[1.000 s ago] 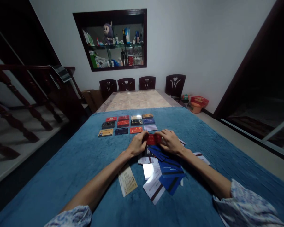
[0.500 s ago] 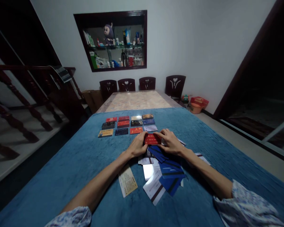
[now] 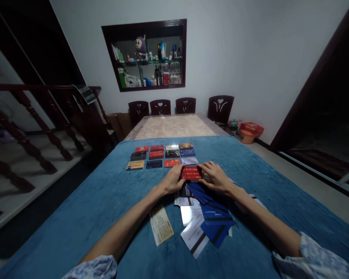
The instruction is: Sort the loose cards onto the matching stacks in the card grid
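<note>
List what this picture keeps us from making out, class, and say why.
In the head view:
Side edges of the red card: covered by the left hand and right hand.
Print on the cream card: too small to read.
Left sleeve: cut off by the bottom edge.

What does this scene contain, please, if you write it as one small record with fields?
Left hand: holds left edge of red card
Right hand: holds its right edge
Card rows: three rows of four, beyond the hands
Nearer cards: blue cards, white cards, one cream card
Surface: blue cloth over near part of table
Background: four dark chairs, wall cabinet with purple toy
</note>
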`<action>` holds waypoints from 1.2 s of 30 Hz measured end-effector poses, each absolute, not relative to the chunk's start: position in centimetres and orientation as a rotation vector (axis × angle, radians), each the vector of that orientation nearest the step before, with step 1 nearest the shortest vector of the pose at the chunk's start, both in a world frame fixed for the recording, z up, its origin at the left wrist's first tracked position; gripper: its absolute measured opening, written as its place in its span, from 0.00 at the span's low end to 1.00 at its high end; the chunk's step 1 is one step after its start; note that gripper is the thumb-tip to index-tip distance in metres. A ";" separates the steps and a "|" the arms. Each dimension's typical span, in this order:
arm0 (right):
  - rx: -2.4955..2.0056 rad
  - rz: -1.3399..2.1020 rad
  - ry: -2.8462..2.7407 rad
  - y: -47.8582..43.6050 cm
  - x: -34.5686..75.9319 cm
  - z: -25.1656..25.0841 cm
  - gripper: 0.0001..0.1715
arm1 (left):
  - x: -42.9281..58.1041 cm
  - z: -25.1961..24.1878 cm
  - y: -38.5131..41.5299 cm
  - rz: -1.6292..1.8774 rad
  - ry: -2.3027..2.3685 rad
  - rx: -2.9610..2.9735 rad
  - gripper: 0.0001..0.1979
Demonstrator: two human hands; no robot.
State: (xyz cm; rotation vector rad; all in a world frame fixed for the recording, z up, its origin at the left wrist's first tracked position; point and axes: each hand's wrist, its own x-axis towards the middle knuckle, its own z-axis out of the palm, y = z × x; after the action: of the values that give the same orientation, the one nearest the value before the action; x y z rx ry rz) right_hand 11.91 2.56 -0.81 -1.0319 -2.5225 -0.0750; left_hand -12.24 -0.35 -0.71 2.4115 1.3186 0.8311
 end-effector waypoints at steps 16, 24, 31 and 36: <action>-1.007 -0.004 -2.653 2.6 9.2 1.1 0.28 | -14.9 2.0 -1.6 0.535 1.495 2.504 0.21; -0.992 0.048 -2.725 4.2 6.5 2.1 0.31 | -16.7 2.9 -1.7 0.455 1.650 2.488 0.19; -0.994 0.021 -2.784 5.6 3.8 2.9 0.29 | -18.8 3.2 -1.2 0.383 1.762 2.487 0.17; -1.040 -0.004 -2.817 6.3 1.5 3.9 0.24 | -20.4 3.6 -0.6 0.331 1.826 2.501 0.17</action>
State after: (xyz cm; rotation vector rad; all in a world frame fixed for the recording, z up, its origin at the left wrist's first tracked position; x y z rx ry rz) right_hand 1.54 6.29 3.86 -1.0397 -2.8172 -0.0036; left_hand -20.35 -0.55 3.58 2.5010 1.8263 0.3313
